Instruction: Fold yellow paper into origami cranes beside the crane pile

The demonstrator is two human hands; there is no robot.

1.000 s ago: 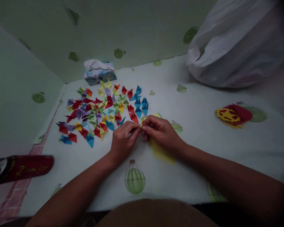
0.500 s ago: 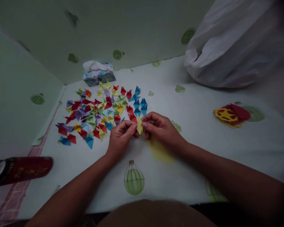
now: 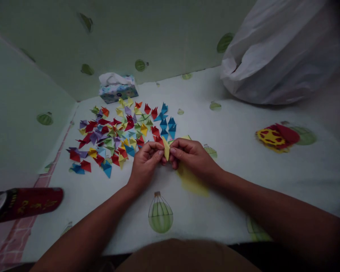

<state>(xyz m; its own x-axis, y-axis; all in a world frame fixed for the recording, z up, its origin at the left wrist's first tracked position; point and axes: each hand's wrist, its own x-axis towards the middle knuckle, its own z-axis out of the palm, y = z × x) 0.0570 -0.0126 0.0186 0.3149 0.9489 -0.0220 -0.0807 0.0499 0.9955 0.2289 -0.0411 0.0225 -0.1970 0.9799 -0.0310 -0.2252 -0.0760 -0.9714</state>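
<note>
A small folded yellow paper piece (image 3: 166, 149) is pinched between my two hands at the middle of the view. Its left side is gripped by my left hand (image 3: 147, 160), thumb against the fingers. My right hand (image 3: 191, 155) pinches the right side of it. Several colourful folded paper birds (image 3: 110, 132) lie spread over the table behind and left of my hands, with blue ones (image 3: 172, 128) at their right edge. Beneath my right hand lies yellow paper (image 3: 192, 183), partly hidden by the hand.
A tissue box (image 3: 119, 90) stands by the back wall. The red can (image 3: 31, 204) is at the lower left. A white plastic bag (image 3: 272, 64) fills the upper right, with red and yellow paper shapes (image 3: 277, 138) in front of it on the white tablecloth (image 3: 229, 223).
The yellow piece looks narrower and slightly turned. My right hand's fingers have dropped a little, and a green-yellow edge now shows behind them.
</note>
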